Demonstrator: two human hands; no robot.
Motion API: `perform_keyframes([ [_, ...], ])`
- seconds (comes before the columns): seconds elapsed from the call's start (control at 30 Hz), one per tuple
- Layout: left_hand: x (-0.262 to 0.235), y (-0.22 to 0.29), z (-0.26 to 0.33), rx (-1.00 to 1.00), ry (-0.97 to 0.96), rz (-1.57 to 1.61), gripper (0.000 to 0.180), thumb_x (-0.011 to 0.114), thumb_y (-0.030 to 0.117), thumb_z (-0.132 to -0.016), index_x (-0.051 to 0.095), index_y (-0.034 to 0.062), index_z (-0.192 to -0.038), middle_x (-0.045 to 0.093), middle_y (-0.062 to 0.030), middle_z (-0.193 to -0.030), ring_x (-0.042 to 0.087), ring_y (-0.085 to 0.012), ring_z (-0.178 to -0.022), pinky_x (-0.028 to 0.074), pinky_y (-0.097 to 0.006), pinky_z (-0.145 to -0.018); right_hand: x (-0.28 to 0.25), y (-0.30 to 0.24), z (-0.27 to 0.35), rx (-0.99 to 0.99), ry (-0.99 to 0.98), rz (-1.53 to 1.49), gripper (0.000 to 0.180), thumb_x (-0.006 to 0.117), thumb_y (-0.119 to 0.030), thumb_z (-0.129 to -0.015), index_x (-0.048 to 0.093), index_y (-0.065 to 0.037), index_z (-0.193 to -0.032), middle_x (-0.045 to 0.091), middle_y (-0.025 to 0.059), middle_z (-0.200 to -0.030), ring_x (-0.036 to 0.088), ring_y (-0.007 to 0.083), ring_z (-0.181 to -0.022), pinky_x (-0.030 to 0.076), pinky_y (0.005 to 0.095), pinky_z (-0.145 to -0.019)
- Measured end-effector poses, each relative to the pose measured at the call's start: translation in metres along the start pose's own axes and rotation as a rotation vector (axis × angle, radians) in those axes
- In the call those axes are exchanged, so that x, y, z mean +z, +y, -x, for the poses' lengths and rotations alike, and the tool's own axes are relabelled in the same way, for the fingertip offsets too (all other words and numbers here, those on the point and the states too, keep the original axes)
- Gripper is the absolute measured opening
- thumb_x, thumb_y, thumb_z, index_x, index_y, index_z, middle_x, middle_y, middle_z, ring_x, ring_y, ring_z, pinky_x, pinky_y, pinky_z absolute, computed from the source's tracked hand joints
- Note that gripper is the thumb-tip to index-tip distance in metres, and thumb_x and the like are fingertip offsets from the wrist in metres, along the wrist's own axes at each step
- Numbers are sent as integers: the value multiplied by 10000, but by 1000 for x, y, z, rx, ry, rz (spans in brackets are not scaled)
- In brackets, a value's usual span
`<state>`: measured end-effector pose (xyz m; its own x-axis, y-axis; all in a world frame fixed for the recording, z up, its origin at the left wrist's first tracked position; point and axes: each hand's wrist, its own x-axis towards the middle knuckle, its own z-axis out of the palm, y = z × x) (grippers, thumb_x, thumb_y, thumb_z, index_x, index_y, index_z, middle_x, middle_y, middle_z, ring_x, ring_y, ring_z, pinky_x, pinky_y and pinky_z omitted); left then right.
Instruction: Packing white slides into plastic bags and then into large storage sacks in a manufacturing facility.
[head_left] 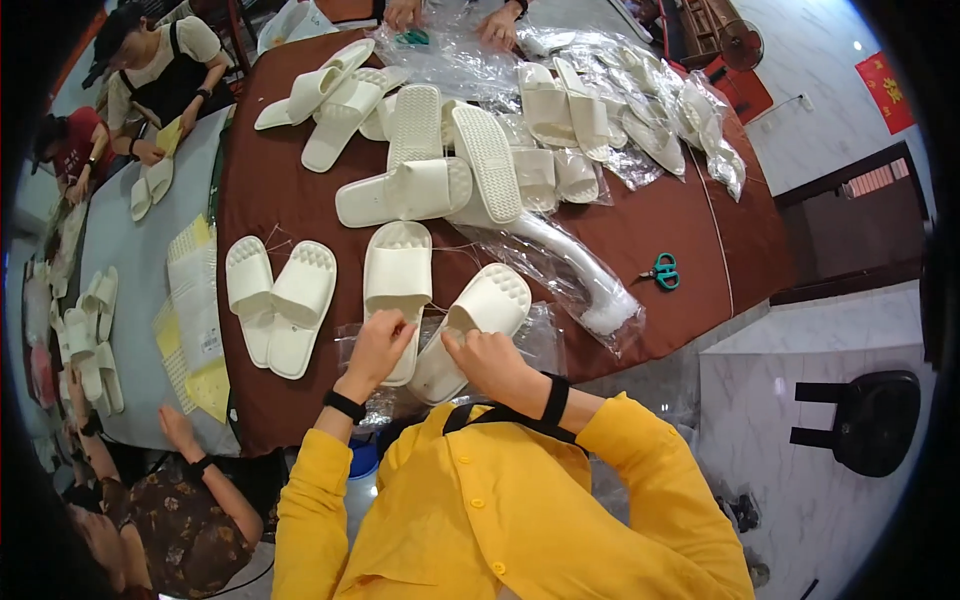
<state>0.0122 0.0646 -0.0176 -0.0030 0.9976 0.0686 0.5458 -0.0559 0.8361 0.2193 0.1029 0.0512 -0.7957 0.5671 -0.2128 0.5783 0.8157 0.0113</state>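
In front of me on the brown table lie a white slipper (397,262) and its partner (492,302), which is tilted outward. A thin, pale loop of string shows by their straps. My left hand (377,347) is closed over the left slipper's inner edge, with fingertips bent together. Resting over the right slipper, my right hand (484,362) has its fingers curled in. Whatever either hand pinches is too small or hidden. A clear plastic bag (545,338) lies flat beneath the slippers.
A finished-looking pair of white slippers (300,300) sits to the left. Beyond lie several loose slippers (405,190), bagged slippers (640,110) and a rolled plastic sleeve (560,255). Green-handled scissors (664,272) are at right. Other people work at the grey table (135,260) and the far edge.
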Motion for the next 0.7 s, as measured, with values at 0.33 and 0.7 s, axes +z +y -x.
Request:
perform_keyframes([
  [0.33, 18, 3, -1, 25, 114, -70, 177, 704, 114, -792, 594, -11, -731, 574, -129, -881, 543, -323, -877, 457, -393, -769, 27, 95, 26, 440, 354, -552, 206, 582, -166, -884, 622, -79, -1066, 613, 135, -967, 599, 340, -960, 509, 454, -801],
  [0.7, 26, 32, 20, -161, 229, -111, 130, 671, 85, -825, 608, -26, -797, 518, -258, -1300, 489, -410, -1187, 406, -429, -990, 63, 114, 36, 500, 167, -771, 241, 537, -181, -906, 626, -128, -1124, 673, 211, -901, 644, 405, -858, 510, 490, -762],
])
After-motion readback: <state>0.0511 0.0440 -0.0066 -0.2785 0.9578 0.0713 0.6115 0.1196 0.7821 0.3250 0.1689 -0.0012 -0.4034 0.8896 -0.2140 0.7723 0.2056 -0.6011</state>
